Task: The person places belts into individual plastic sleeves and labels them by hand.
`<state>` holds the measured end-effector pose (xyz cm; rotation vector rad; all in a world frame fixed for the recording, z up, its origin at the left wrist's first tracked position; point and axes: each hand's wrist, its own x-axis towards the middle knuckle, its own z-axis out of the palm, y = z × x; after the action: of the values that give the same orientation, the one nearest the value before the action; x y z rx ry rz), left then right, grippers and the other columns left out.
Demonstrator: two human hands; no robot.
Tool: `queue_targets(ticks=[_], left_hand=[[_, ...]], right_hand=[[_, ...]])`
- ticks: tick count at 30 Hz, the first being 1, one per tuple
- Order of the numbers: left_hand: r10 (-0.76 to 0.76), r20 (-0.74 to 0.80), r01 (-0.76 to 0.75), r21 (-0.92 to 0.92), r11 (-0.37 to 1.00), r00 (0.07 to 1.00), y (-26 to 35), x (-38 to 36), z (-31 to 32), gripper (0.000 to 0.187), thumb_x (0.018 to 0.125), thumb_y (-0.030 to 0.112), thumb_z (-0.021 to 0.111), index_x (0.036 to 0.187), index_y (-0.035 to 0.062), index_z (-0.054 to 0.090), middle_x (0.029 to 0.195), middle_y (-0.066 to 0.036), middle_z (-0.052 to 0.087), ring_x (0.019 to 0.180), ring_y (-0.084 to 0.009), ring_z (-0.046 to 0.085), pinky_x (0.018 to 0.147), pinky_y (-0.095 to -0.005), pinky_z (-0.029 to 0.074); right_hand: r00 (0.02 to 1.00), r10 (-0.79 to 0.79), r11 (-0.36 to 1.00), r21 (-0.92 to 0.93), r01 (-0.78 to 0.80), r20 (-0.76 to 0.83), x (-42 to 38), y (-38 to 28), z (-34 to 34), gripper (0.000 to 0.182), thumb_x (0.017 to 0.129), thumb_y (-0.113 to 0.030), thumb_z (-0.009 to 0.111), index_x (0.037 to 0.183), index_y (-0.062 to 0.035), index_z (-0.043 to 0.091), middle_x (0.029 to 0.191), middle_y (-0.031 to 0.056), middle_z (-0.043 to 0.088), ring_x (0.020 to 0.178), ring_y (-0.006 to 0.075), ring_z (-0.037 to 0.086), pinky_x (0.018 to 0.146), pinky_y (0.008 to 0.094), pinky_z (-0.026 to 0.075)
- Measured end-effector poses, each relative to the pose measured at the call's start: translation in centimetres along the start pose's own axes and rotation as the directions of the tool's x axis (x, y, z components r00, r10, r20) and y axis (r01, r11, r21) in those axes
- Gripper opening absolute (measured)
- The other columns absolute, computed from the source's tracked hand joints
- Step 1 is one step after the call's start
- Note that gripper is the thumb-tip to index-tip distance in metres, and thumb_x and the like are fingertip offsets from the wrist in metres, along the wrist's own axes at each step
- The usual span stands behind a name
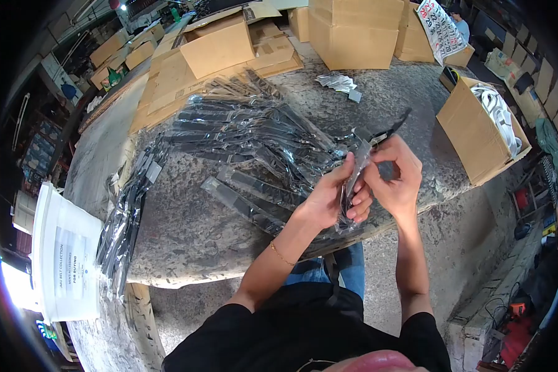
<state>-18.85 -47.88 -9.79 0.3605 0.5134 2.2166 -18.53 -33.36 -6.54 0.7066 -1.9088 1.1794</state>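
Note:
My left hand (330,193) is closed around a dark belt in a clear plastic sleeve (357,162), held upright near the front edge of the table. My right hand (398,176) pinches the sleeve from the other side, thumb and forefinger bent together close to its upper part. A black strap end (398,125) sticks out beyond the right fingers. Just behind and left of my hands lies a heap of plastic-wrapped belts (248,127). Several more wrapped belts (245,204) lie nearer the front edge, beside my left forearm.
A white bucket (68,248) stands at the left, next to a bundle of wrapped belts (127,217) hanging over the edge. Cardboard boxes (353,34) line the back. Small tags (338,82) lie behind the heap. At right, an open box (477,136) holds white straps (499,115).

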Motion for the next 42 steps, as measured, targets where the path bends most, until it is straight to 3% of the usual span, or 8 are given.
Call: queue_targets(ticks=[6, 12, 14, 18, 22, 29, 33, 42], left_hand=[[-0.093, 0.061, 0.093, -0.003, 0.996, 0.994, -0.1, -0.5, -0.3, 0.057, 0.097, 0.055, 0.025, 0.069, 0.0086, 0.044, 0.055, -0.004, 0.044, 0.037, -0.0172, 0.043, 0.036, -0.0336, 0.038], [-0.109, 0.114, 0.107, 0.018, 0.994, 0.987, -0.4, -1.0, -0.2, 0.055, 0.098, 0.051, 0.026, 0.069, 0.0080, 0.043, 0.053, -0.004, 0.042, 0.037, -0.0169, 0.045, 0.036, -0.0338, 0.040], [-0.163, 0.132, 0.158, 0.050, 0.986, 0.978, -0.5, -0.9, 0.0, 0.051, 0.099, 0.045, 0.030, 0.067, 0.0082, 0.042, 0.051, -0.003, 0.042, 0.037, -0.0164, 0.045, 0.038, -0.0324, 0.040], [-0.178, 0.052, 0.161, 0.240, 0.957, 0.983, -0.1, -0.7, 0.2, 0.050, 0.100, 0.041, 0.030, 0.063, 0.0087, 0.041, 0.048, -0.002, 0.040, 0.037, -0.0165, 0.045, 0.042, -0.0306, 0.040], [-0.113, 0.259, 0.110, 0.026, 0.994, 0.959, -0.5, -0.5, -0.6, 0.050, 0.100, 0.037, 0.029, 0.058, 0.0117, 0.040, 0.043, -0.001, 0.038, 0.033, -0.0140, 0.040, 0.046, -0.0304, 0.039], [-0.101, 0.391, 0.178, -0.165, 0.970, 0.915, -1.0, -0.6, -1.0, 0.055, 0.100, 0.044, 0.025, 0.056, 0.0140, 0.038, 0.040, 0.000, 0.035, 0.030, -0.0145, 0.036, 0.043, -0.0314, 0.036], [0.010, 0.436, 0.111, -0.251, 0.962, 0.900, -0.7, -0.8, -1.6, 0.048, 0.099, 0.035, 0.028, 0.057, 0.0139, 0.039, 0.041, -0.001, 0.035, 0.030, -0.0148, 0.036, 0.044, -0.0322, 0.036], [0.040, 0.491, 0.147, -0.336, 0.930, 0.870, -1.8, 0.0, -1.7, 0.039, 0.095, 0.032, 0.034, 0.061, 0.0121, 0.040, 0.044, -0.002, 0.036, 0.032, -0.0152, 0.038, 0.045, -0.0322, 0.037]], right_hand=[[0.966, -0.256, 0.966, 0.021, 0.257, -0.037, 0.8, 0.5, -0.3, 0.016, 0.065, 0.007, 0.065, 0.078, -0.0004, 0.059, 0.072, 0.0088, 0.060, 0.065, 0.0211, 0.060, 0.077, 0.0393, 0.049], [0.992, -0.127, 0.915, 0.388, 0.112, 0.014, -0.3, 1.8, -0.2, 0.015, 0.071, 0.010, 0.065, 0.082, 0.0015, 0.059, 0.075, 0.0049, 0.060, 0.065, 0.0140, 0.055, 0.079, 0.0334, 0.047], [0.963, 0.224, 0.806, 0.528, -0.268, 0.147, -0.8, 0.9, -0.4, 0.016, 0.077, 0.011, 0.062, 0.088, 0.0018, 0.057, 0.080, 0.0025, 0.056, 0.070, 0.0084, 0.050, 0.071, 0.0244, 0.042], [0.937, 0.213, 0.823, 0.466, -0.325, 0.277, -0.4, 0.2, -1.4, 0.013, 0.082, 0.011, 0.057, 0.091, 0.0019, 0.054, 0.087, 0.0012, 0.049, 0.077, 0.0056, 0.045, 0.067, 0.0190, 0.036], [0.928, 0.351, 0.670, 0.657, -0.344, 0.127, -1.1, 1.2, -1.8, 0.003, 0.087, 0.006, 0.055, 0.089, 0.0038, 0.054, 0.088, 0.0013, 0.052, 0.078, 0.0068, 0.047, 0.068, 0.0201, 0.038], [0.983, 0.107, 0.851, 0.497, -0.169, 0.152, -1.0, 1.3, 0.2, 0.018, 0.084, 0.011, 0.051, 0.097, 0.0080, 0.063, 0.097, 0.0143, 0.065, 0.089, 0.0185, 0.062, 0.080, 0.0300, 0.049], [0.964, 0.249, 0.660, 0.714, -0.235, 0.088, -1.5, 1.2, 0.9, 0.016, 0.086, 0.011, 0.054, 0.098, 0.0068, 0.064, 0.095, 0.0151, 0.064, 0.086, 0.0187, 0.062, 0.078, 0.0290, 0.050], [0.974, 0.156, 0.928, 0.312, -0.202, 0.166, -0.5, 0.6, 0.3, 0.018, 0.077, 0.011, 0.064, 0.093, 0.0049, 0.067, 0.088, 0.0130, 0.066, 0.074, 0.0165, 0.063, 0.066, 0.0247, 0.049]])
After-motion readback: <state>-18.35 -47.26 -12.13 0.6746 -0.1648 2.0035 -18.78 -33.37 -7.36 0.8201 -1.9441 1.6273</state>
